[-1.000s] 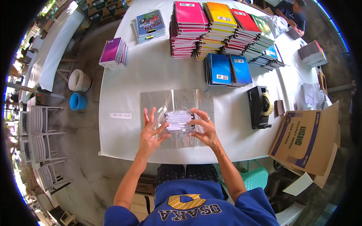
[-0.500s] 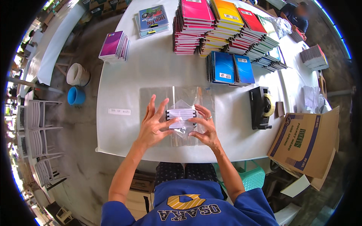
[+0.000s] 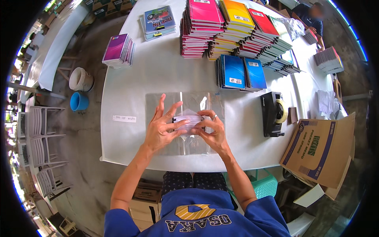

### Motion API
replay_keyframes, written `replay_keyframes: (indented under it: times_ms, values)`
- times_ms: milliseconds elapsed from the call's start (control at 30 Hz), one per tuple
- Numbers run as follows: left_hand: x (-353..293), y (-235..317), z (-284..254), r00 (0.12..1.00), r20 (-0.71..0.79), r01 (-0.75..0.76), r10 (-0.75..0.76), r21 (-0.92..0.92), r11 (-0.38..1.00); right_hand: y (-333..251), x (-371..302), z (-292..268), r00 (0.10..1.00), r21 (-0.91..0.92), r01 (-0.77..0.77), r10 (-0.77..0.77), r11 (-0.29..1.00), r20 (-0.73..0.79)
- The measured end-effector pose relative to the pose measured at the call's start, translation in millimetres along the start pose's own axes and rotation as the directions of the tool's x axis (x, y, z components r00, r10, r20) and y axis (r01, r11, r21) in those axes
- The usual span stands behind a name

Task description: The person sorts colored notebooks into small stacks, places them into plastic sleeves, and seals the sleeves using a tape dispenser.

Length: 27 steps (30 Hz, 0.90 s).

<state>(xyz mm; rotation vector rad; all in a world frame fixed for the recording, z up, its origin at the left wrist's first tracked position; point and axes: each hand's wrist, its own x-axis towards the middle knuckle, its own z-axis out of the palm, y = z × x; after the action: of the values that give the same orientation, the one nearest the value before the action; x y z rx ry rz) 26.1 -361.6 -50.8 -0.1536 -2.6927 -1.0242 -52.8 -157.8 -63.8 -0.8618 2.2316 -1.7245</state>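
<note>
- A long white table is seen filling the middle of the view, with its near edge at the person's lap
- Tall stacks of spiral notebooks in pink, yellow, red and green are lined up along the far part of the table; two blue notebooks are laid just in front of them
- A tilted cardboard box is set off the table's right corner
- A flat pile of clear plastic sleeves is spread on the table directly before the person, beneath both hands
- A purple notebook stack is placed well apart at the far left of the table, and a stack with a pictured cover lies beyond it
- A black tape dispenser is stood to the right of the sleeves, near but not touching them
- The left hand is held over the sleeves with fingers spread wide and straight; only the thumb and palm edge are pressed against a small white pack
- The right hand is curled around the right end of that pack, which is gripped between thumb and bent fingers; a ring is worn on one finger
- The small white pack, wrapped in clear film, is held between the two hands just above the middle of the sleeves
- A small white label is laid flat to the left of the hands
</note>
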Motion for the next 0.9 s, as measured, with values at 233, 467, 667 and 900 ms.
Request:
replay_keyframes:
  times_ms: [233,467,667,900]
  values:
    - [18.1,-6.6,2.7,0.981,0.057,0.193,-0.186,-0.420,0.887,1.0,19.3,-6.4,0.990,0.115,-0.140,0.141,0.983,0.004]
    - [38.8,-24.3,-3.8,0.732,0.642,0.680,-0.230,-0.665,0.309,-1.2,36.9,-15.5,0.819,0.297,-0.559,0.461,0.774,0.342]
    - [33.7,-39.6,-4.7,0.775,0.631,0.497,-0.036,-0.573,0.652,-4.1,29.0,-3.6,0.936,0.212,-0.301,0.246,0.930,0.252]
    - [19.7,18.0,-36.2,0.845,0.533,-0.190,0.045,0.220,0.957,-39.4,22.3,-25.5,0.921,-0.604,0.324,-0.096,0.729,0.378]
